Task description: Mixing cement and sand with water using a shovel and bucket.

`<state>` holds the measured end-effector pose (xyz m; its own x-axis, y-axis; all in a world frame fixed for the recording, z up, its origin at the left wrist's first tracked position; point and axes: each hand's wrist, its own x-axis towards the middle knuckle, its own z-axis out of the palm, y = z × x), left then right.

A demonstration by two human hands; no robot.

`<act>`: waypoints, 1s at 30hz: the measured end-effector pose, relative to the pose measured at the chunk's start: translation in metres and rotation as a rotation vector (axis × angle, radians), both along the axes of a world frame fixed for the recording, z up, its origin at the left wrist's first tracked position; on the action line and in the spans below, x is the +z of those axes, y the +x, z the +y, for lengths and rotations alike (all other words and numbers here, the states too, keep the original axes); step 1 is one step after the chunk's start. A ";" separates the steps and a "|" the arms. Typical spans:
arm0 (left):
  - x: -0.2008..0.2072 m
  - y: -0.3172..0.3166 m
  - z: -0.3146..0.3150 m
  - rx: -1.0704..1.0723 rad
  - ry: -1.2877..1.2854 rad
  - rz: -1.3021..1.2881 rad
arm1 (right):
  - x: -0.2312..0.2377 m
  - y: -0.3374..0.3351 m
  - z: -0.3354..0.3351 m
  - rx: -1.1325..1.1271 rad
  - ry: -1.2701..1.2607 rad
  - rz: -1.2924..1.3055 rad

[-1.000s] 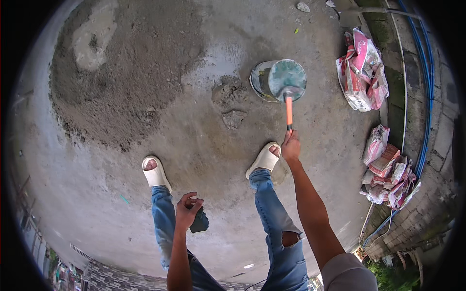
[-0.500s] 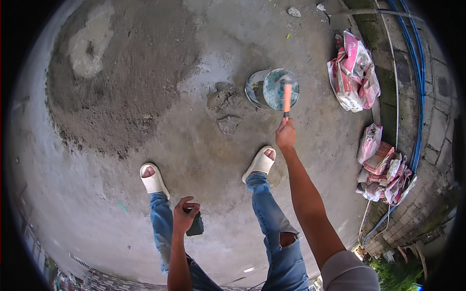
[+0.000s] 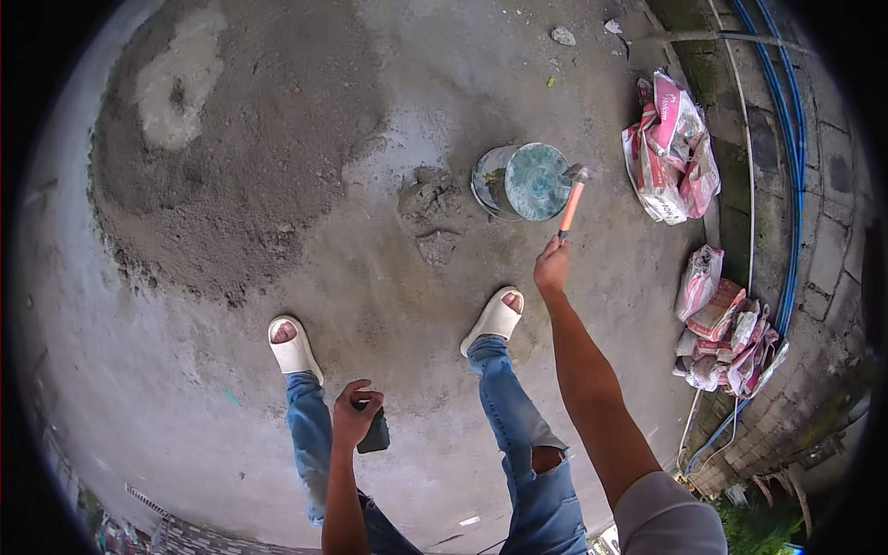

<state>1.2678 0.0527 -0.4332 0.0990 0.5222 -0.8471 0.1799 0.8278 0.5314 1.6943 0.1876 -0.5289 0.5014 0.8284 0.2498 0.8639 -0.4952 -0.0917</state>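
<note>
The right hand (image 3: 552, 266) is closed around the lower end of the hammer (image 3: 573, 205), which extends forward from it. The hammer's head is at the right edge of the bucket (image 3: 535, 185) (whether they touch, I cannot tell). The left hand (image 3: 354, 416) is curled beside a dark block (image 3: 375, 435); its grasp is unclear.

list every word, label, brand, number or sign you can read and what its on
Upper crumpled bags: printing on pink and white parts, not copied here.
Lower bag pile: print too small and blurred to read.
Bucket, orange-handled hammer: no lettering I can make out.
</note>
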 end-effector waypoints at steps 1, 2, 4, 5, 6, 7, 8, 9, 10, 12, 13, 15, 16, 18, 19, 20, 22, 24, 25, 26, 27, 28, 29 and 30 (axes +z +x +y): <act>0.000 -0.009 0.000 0.003 -0.004 0.034 | 0.002 -0.010 0.004 0.003 -0.004 0.034; 0.008 -0.027 0.001 -0.019 -0.009 0.081 | 0.014 -0.032 0.011 -0.137 -0.007 0.280; 0.013 -0.029 0.003 -0.034 -0.013 0.085 | 0.033 -0.041 0.016 -0.271 -0.011 0.482; 0.014 -0.028 0.004 -0.043 -0.004 0.083 | 0.034 -0.047 0.014 -0.259 0.120 0.486; 0.015 -0.027 0.004 -0.052 0.004 0.082 | 0.036 -0.051 0.013 -0.247 0.250 0.491; 0.015 -0.019 0.008 -0.049 0.010 0.066 | 0.032 -0.039 0.011 -0.241 0.257 0.476; 0.015 -0.008 0.007 -0.034 -0.003 0.035 | 0.021 -0.018 -0.002 -0.171 -0.005 0.312; 0.010 -0.003 0.009 -0.019 -0.007 0.018 | 0.011 -0.006 -0.007 -0.104 -0.258 0.160; 0.010 -0.014 0.009 -0.024 -0.006 0.050 | 0.011 -0.023 -0.003 -0.105 -0.259 0.193; 0.013 -0.024 0.006 -0.036 -0.012 0.080 | 0.034 -0.044 0.014 -0.344 -0.049 0.434; 0.012 -0.016 0.007 -0.035 -0.015 0.062 | 0.036 -0.038 0.014 -0.343 -0.049 0.416; 0.014 -0.017 0.009 -0.036 0.005 0.072 | 0.029 -0.044 0.001 -0.219 -0.133 0.160; 0.011 -0.018 0.007 -0.036 0.013 0.079 | 0.029 -0.041 0.002 -0.218 -0.126 0.167; 0.008 -0.023 0.000 -0.018 -0.006 0.046 | 0.032 -0.035 0.000 -0.261 -0.138 0.379; 0.007 -0.012 0.008 -0.010 -0.003 0.040 | 0.031 -0.032 -0.001 -0.253 -0.135 0.372; 0.016 -0.008 0.019 -0.046 -0.007 0.066 | 0.032 -0.038 -0.016 -0.226 -0.130 0.321; 0.018 -0.009 0.017 -0.027 -0.013 0.089 | 0.029 -0.052 -0.023 -0.082 -0.355 0.195; 0.014 -0.018 0.006 -0.034 -0.024 0.070 | 0.042 -0.062 -0.026 -0.125 -0.268 0.306; 0.010 -0.016 0.003 -0.030 -0.042 0.043 | 0.051 -0.066 -0.026 -0.158 -0.187 0.408; 0.011 -0.015 0.000 -0.034 -0.023 0.026 | 0.058 -0.074 -0.038 -0.164 -0.094 0.419; 0.013 -0.014 -0.004 -0.032 -0.032 0.028 | 0.054 -0.079 -0.036 -0.165 -0.103 0.421; 0.010 -0.017 0.000 -0.029 -0.006 0.057 | 0.046 -0.089 -0.027 -0.131 -0.312 0.367; 0.008 -0.020 0.004 -0.026 0.021 0.086 | 0.042 -0.096 -0.020 -0.095 -0.520 0.313; 0.007 -0.021 0.006 -0.029 0.025 0.088 | 0.052 -0.094 -0.026 -0.160 -0.355 0.408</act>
